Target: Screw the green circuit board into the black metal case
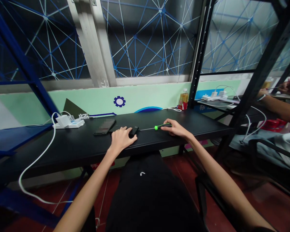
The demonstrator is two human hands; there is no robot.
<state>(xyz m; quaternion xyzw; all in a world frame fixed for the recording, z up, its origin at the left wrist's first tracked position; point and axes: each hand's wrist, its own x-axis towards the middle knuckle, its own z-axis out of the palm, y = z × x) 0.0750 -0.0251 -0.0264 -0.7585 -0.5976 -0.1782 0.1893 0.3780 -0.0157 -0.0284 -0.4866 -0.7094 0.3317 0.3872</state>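
Note:
On the black table point(87, 145), my left hand point(121, 138) lies over a dark, flat, phone-like object point(134, 130). Its fingers bend over the top and the thumb presses at the near right side, so much of the object is covered. My right hand point(176, 129) is closed around the black and green handle of a screwdriver point(156, 128). The thin shaft lies nearly level and points left, its end at or close to the right edge of the dark object. Whether the tip touches it I cannot tell.
Left of my hand lies a dark phone point(104, 126). A white power strip point(70, 123) with a plugged-in charger and hanging cable stands farther left. A bottle point(183, 100) stands by the wall at the back right. Beyond the black post point(198, 54), another person's arm point(280, 108) shows.

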